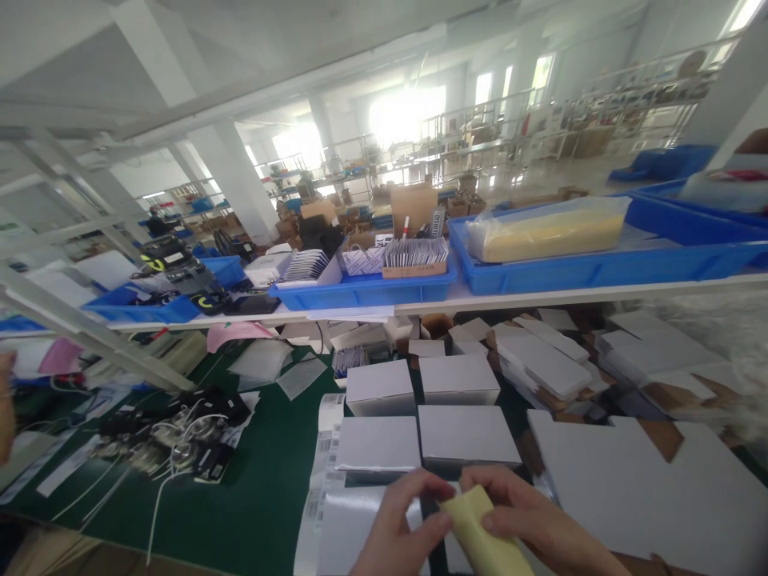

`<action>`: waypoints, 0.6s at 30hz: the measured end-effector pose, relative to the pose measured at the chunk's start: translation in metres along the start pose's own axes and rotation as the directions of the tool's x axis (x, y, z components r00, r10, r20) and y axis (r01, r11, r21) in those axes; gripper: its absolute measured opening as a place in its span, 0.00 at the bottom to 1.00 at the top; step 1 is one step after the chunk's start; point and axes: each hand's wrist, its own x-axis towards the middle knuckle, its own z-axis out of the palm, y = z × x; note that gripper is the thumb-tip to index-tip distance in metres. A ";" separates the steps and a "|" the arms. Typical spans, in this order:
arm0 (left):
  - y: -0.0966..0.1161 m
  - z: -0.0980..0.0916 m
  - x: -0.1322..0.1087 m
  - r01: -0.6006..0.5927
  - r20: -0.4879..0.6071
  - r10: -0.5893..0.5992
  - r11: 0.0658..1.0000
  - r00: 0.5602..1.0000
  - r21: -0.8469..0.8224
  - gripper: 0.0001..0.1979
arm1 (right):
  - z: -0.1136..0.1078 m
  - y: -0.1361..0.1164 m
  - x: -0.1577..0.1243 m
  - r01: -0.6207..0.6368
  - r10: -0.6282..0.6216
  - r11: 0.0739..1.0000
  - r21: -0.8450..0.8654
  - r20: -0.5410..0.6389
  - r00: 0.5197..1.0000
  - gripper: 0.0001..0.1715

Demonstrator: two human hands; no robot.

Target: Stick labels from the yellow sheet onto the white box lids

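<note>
My right hand point(528, 512) grips a pale yellow flat packet point(483, 536), its thumb lying across the top face. At the packet's far left corner is my left hand point(408, 524), thumb and forefinger curled in against the edge. What kind of packet it is, I cannot tell. Below and beyond my hands stand several closed white boxes point(378, 444) in two columns. A strip of printed labels point(315, 512) runs down along their left side.
Flattened white cartons point(648, 496) are stacked at the right. Cabled black devices point(174, 436) lie heaped on the green tabletop point(264, 480). A shelf above bears blue trays point(372, 294), one with a bagged yellow stack point(552, 232). Another person's arm point(6, 408) shows at the left edge.
</note>
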 end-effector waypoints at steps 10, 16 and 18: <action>-0.011 0.020 -0.007 0.005 -0.047 -0.029 0.897 0.998 -0.441 0.18 | 0.003 0.011 -0.001 0.250 -0.428 0.816 -0.521 -0.255 0.867 0.16; -0.002 0.023 -0.017 0.031 -0.234 -0.134 0.917 0.963 -0.397 0.19 | 0.009 0.017 -0.031 0.268 -0.591 0.497 -0.825 -0.096 0.801 0.21; -0.002 0.024 -0.019 0.037 -0.286 -0.165 0.914 0.944 -0.405 0.20 | 0.015 0.021 -0.035 0.225 -0.579 0.533 -0.815 -0.158 0.800 0.29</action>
